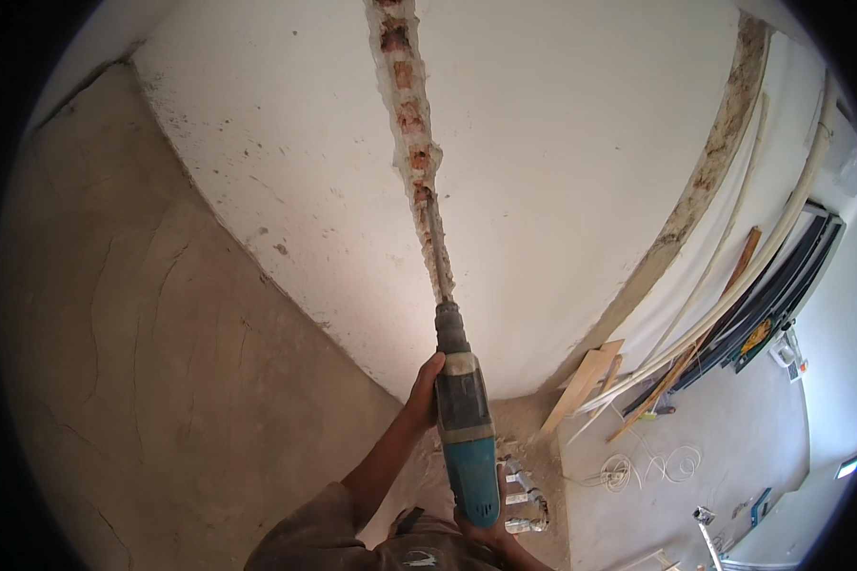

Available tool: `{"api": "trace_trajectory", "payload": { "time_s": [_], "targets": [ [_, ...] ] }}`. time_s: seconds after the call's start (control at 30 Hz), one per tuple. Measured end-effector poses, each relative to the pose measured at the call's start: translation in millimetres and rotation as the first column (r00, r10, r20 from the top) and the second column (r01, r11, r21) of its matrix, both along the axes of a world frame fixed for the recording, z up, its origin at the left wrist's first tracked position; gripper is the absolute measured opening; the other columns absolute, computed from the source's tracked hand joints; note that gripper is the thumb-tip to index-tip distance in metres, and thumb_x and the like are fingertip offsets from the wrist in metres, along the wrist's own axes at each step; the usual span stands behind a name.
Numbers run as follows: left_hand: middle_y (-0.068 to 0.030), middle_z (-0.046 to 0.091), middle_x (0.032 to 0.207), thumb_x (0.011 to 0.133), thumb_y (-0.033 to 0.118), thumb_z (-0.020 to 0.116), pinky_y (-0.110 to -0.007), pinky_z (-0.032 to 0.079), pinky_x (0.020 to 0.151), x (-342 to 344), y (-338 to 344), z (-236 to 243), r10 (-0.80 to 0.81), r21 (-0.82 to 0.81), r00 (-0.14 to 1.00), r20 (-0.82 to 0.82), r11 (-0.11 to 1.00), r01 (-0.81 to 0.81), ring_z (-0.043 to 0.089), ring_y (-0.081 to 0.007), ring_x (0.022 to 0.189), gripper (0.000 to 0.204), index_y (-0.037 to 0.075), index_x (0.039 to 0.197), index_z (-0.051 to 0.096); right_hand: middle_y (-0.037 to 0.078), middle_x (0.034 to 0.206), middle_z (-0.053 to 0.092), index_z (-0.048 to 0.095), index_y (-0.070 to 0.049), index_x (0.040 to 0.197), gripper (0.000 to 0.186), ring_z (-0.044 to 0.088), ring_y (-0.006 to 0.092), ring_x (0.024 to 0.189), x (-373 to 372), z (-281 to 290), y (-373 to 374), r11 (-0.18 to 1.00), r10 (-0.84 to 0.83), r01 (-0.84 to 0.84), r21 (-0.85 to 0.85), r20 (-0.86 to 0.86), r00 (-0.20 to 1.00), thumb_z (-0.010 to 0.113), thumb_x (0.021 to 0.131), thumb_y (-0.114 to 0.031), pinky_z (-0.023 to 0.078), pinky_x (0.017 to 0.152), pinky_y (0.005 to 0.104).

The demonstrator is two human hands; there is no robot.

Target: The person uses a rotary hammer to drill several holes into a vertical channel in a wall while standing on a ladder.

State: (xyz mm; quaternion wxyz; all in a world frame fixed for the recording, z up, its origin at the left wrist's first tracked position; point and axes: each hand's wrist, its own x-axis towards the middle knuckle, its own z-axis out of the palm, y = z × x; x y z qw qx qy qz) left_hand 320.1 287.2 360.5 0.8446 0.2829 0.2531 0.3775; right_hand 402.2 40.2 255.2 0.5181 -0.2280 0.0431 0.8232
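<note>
A teal and black rotary hammer (pixel 472 468) points up and away from me along a white wall (pixel 562 171). Its long steel chisel bit (pixel 437 238) reaches into a rough groove (pixel 411 119) cut in the plaster, where red brick shows. My left hand (pixel 427 392) grips the tool's front part from the left side, thumb up near the collar. At the rear end, my right hand (pixel 490 535) is closed around the tool; the body of the rotary hammer hides most of its fingers.
On the left stands a cracked grey-brown plaster wall (pixel 162 314). To the right, long pale pipes (pixel 781 238), dark strips (pixel 776 295) and wooden boards (pixel 583 385) lean together. A thin white cable (pixel 619 473) lies coiled on the floor. Below me are silvery pieces (pixel 524 495).
</note>
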Motion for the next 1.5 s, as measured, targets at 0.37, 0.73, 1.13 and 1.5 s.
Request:
{"api": "trace_trajectory", "payload": {
  "time_s": [0.37, 0.73, 1.13, 1.5],
  "targets": [
    [-0.0120, 0.063, 0.098, 0.096, 0.044, 0.045, -0.033, 0.055, 0.075, 6.3, -24.2, 32.1, 0.005, 0.127, 1.000, -0.011, 0.992, -0.003, 0.065, -0.0198, 0.085, 0.047, 0.001, 0.114, 0.053, 0.010, 0.111, 0.060, 0.049, -0.009, 0.128, 0.086, 0.060, 0.0237, 0.094, -1.4, 2.8, -20.8, 0.992, -0.028, -0.008, -0.124, -0.284, 0.958, 0.054, 0.075, -0.077, 0.050, 0.081, 0.0355],
    [-0.0142, 0.063, 0.101, 0.094, 0.053, 0.040, -0.038, 0.056, 0.074, -11.9, -6.2, 9.6, -0.033, 0.069, 0.999, 0.020, 0.997, 0.032, 0.066, -0.0238, 0.085, 0.058, 0.003, 0.121, 0.050, 0.013, 0.116, 0.059, 0.042, -0.005, 0.135, 0.076, 0.059, 0.0269, 0.099, -27.8, -7.3, -12.3, 0.964, -0.255, 0.259, -0.054, 0.080, 0.964, 0.050, 0.085, -0.063, 0.049, 0.086, 0.0388],
    [-0.0186, 0.058, 0.106, 0.092, 0.057, 0.040, -0.041, 0.058, 0.069, -31.6, 30.6, 14.0, -0.129, 0.136, 0.987, 0.098, 0.984, 0.115, 0.065, -0.0306, 0.087, 0.065, 0.006, 0.133, 0.040, 0.011, 0.116, 0.058, 0.045, -0.005, 0.131, 0.075, 0.059, 0.0245, 0.101, -61.5, 31.1, 38.6, 0.989, -0.084, 0.097, -0.109, 0.120, 0.989, 0.048, 0.083, -0.063, 0.049, 0.086, 0.0378],
    [-0.0085, 0.064, 0.092, 0.097, 0.041, 0.049, -0.032, 0.055, 0.072, 2.4, 16.9, 34.5, 0.056, 0.030, 0.996, 0.075, 0.998, -0.059, 0.064, -0.0170, 0.080, 0.040, 0.003, 0.109, 0.057, 0.009, 0.102, 0.060, 0.049, -0.004, 0.117, 0.048, 0.059, 0.0218, 0.094, 9.1, -29.9, 8.3, 0.815, -0.388, -0.406, 0.413, 0.910, 0.146, 0.073, 0.077, -0.014, 0.047, 0.086, 0.0350]
  ]
}}
